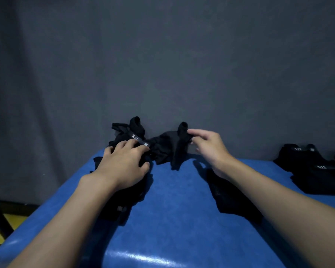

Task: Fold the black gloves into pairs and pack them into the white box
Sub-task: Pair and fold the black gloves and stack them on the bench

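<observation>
Head camera is looking down over a blue bench (178, 209), and the pairing step is what's going on. Left hand (124, 163) is lying across a heap of black gloves (124, 130) at the bench's far left, fingers spread and pressing down with nothing curled round. That grip is wide, just pinning the heap, fingertips touching a strap printed 5.11 (138, 139). Right hand (209, 146) is reaching to the far edge and pinching a black glove (170, 146) by the bit that's sticking up, forefinger over and thumb under: a narrow grip holding that glove. The glove is trailing down onto the bench and touching the heap, and the two look tangled where they meet. Another dark glove (232, 198) is lying flat under the right forearm, apart from the heap. Far right, a stack of gloves (313, 171) is sitting with white lettering showing; I'm reading those as pairs already made. The white box isn't showing anywhere in view, so there's nothing to say on packing. My call: a single glove is being picked out of the heap to meet its mate. The next move is calling for a clean lift while the left hand is holding the heap down so nothing drags along, then laying the glove flat on its partner before folding.
</observation>
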